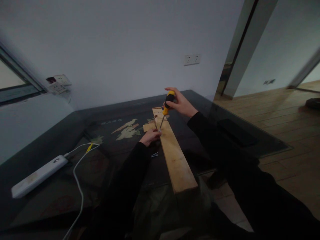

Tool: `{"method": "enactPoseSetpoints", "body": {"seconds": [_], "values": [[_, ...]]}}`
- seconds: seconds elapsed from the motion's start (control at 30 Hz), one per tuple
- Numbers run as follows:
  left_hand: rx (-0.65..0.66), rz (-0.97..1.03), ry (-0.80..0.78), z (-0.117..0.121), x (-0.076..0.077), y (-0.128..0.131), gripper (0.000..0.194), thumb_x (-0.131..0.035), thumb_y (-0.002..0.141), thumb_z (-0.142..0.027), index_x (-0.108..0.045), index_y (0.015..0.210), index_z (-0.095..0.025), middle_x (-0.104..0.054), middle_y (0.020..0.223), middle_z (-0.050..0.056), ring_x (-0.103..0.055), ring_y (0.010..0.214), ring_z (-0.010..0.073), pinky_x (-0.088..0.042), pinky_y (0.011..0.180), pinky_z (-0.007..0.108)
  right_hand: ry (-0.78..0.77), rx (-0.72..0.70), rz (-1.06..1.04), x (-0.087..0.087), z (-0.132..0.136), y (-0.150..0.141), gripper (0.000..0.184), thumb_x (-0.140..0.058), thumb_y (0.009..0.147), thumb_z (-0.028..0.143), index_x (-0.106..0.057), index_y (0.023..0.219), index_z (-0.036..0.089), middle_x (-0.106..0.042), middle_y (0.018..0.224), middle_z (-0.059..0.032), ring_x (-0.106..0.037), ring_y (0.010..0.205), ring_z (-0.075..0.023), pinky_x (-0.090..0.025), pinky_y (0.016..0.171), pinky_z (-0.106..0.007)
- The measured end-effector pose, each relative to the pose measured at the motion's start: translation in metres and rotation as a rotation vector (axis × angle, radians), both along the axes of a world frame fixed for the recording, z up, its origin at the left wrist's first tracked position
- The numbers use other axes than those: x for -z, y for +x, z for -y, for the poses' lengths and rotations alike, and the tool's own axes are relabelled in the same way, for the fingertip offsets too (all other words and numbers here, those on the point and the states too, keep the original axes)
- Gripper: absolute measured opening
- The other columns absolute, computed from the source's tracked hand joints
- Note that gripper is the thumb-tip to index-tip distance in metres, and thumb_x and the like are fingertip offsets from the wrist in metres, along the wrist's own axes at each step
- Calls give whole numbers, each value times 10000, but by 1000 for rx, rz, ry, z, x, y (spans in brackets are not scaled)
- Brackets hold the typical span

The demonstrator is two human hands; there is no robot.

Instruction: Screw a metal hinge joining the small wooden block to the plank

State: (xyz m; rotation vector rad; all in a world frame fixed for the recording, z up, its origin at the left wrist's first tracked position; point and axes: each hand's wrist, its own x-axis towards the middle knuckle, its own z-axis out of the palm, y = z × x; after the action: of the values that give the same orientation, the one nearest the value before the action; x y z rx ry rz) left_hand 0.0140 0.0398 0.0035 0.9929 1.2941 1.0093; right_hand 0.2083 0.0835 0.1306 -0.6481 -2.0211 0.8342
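Observation:
A long light wooden plank (175,153) lies on a dark glass-topped table (105,156), one end over the near edge. A shorter piece of wood (148,127) crosses under it at the far end. My right hand (181,104) is closed around the yellow-and-black handle of a screwdriver (167,106), held upright with its tip on the plank. My left hand (151,136) pinches something small, seemingly a screw, at the screwdriver's tip beside the plank's left edge. A few loose screws (155,154) lie on the table just below that hand.
A white power strip (37,176) with a white cable (78,173) lies at the table's left. Wall sockets (191,59) sit on the white wall behind. Wooden floor (282,133) and a doorway open to the right.

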Motion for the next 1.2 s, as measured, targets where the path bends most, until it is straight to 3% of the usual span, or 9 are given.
{"method": "enactPoseSetpoints", "body": {"seconds": [0.13, 0.23, 0.4, 0.57, 0.63, 0.8, 0.9, 1.1, 1.2], "values": [[-10, -6, -4, 2, -1, 0, 168, -666, 710, -38, -671, 862, -110, -718, 875, 76, -663, 709, 127, -522, 701, 230, 100, -127, 220, -31, -3, -4, 432, -593, 820, 243, -454, 1227, 204, -584, 1081, -63, -568, 899, -152, -526, 742, -299], [-3, -18, -11, 1, -1, 1, 150, -661, 712, -32, -669, 842, -106, -715, 833, 74, -656, 666, 121, -520, 676, 227, 242, -94, 383, -51, -6, -9, 360, -635, 783, 232, -548, 1126, 161, -604, 1039, -63, -537, 853, -145, -476, 716, -273], [12, -5, -23, 1, -3, 1, 141, -665, 701, -31, -668, 818, -111, -712, 800, 62, -657, 643, 117, -520, 658, 217, 511, 136, 703, -68, 1, -25, 282, -628, 821, 361, -663, 991, 138, -650, 990, -96, -550, 895, -191, -399, 758, -305], [12, 0, -27, 1, -3, 0, 136, -652, 699, -31, -668, 805, -115, -716, 788, 62, -661, 649, 123, -527, 678, 226, 571, 444, 900, -74, 13, -41, 503, -462, 910, 545, -702, 1014, 115, -673, 1015, -171, -602, 946, -267, -399, 759, -352], [12, -1, -26, 0, -2, 0, 126, -644, 701, -32, -667, 791, -116, -715, 784, 59, -659, 652, 122, -527, 685, 228, 519, 379, 929, -82, 14, -41, 494, -517, 887, 547, -699, 1053, 119, -682, 1021, -162, -620, 922, -250, -414, 750, -342], [13, -5, -15, -1, 1, -1, 154, -658, 672, -32, -672, 800, -116, -719, 796, 58, -665, 670, 134, -532, 691, 237, 252, 18, 998, -105, 8, -32, 410, -652, 841, 402, -668, 1148, 131, -701, 902, -85, -625, 717, -148, -452, 698, -306], [28, 2, 4, -2, 3, -2, 195, -648, 665, -27, -676, 840, -108, -727, 823, 71, -675, 684, 145, -539, 696, 251, 302, 54, 1009, -105, 7, -32, 353, -619, 867, 365, -685, 1125, 133, -702, 862, -80, -637, 736, -167, -453, 711, -320], [49, -12, 18, -6, 8, -4, 243, -660, 659, -48, -681, 894, -104, -738, 898, 92, -699, 770, 164, -547, 706, 239, 566, 484, 952, -87, 14, -42, 498, -446, 934, 488, -700, 1087, 88, -679, 1051, -200, -620, 979, -306, -427, 779, -387], [44, -12, 22, -6, 9, -5, 252, -687, 649, -59, -684, 896, -108, -742, 901, 92, -700, 773, 166, -549, 700, 236, 482, 401, 954, -89, 12, -40, 555, -505, 884, 577, -689, 1105, 102, -687, 1011, -177, -629, 920, -273, -437, 751, -360]]}}
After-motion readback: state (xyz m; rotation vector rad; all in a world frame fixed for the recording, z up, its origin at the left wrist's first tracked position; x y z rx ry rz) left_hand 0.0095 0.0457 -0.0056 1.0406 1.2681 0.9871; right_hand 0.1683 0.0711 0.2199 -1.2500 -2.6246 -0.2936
